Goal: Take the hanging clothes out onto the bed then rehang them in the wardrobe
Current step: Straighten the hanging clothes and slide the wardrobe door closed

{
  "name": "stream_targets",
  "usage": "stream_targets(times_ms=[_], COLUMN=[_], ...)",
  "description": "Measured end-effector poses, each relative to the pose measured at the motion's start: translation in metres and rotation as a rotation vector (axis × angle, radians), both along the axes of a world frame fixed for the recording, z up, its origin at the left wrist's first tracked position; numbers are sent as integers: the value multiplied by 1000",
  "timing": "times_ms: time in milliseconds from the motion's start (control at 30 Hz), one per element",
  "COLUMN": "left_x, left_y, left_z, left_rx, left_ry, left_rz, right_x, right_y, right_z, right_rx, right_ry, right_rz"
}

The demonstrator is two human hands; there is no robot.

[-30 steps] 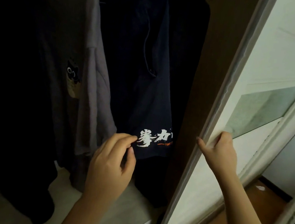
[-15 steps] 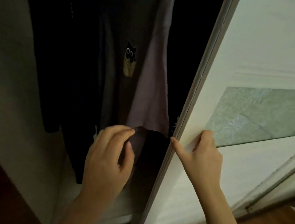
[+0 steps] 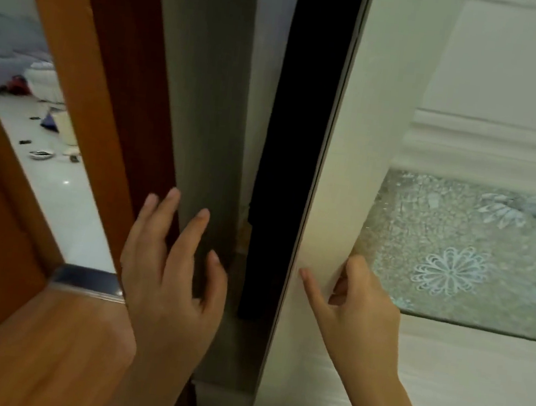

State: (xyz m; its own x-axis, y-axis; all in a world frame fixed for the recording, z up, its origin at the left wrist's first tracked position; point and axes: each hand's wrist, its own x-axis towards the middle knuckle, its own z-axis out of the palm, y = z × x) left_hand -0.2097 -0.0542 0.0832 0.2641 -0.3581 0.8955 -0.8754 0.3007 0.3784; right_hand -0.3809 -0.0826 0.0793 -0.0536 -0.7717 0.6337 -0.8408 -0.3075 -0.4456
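The white sliding wardrobe door, with a frosted flower-pattern panel, stands almost closed. Only a narrow dark gap is left, and a dark hanging garment shows in it. The other clothes are hidden behind the door. My right hand holds the door's left stile, index finger along the stile and thumb at the panel's edge. My left hand is spread open with its fingertips against the grey wardrobe side panel, holding nothing.
A brown wooden door frame stands just left of the wardrobe. Through the doorway a white tiled floor with several small scattered items and a grey sofa shows. Wooden flooring and a metal threshold strip lie below.
The sliding door has moved left, narrowing the gap until most clothes are hidden. My left hand has come out of the wardrobe and opened. The view has swung left.
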Motion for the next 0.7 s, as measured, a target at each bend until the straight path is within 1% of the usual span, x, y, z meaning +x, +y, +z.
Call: stream_targets(times_ms=[100, 200, 300, 367, 500, 633, 700], left_x=[20, 36, 48, 55, 65, 65, 65], left_y=[6, 10, 10, 9, 6, 2, 1], left_z=[1, 8, 14, 13, 15, 15, 14], left_rx=[12, 62, 128, 147, 232, 330, 323], left_ry=[24, 164, 263, 310, 477, 512, 531], left_rz=[105, 135, 101, 55, -81, -143, -140], right_x=[22, 44, 64, 75, 95, 112, 117], right_y=[-3, -6, -9, -11, -15, -20, -22], right_z=[-4, -6, -5, -5, -7, -5, -7], right_rx=[-15, 19, 79, 43, -14, -85, -101], right_ry=[41, 10, -18, -12, 0, 45, 50], right_rz=[91, 182, 275, 328, 389, 413, 428])
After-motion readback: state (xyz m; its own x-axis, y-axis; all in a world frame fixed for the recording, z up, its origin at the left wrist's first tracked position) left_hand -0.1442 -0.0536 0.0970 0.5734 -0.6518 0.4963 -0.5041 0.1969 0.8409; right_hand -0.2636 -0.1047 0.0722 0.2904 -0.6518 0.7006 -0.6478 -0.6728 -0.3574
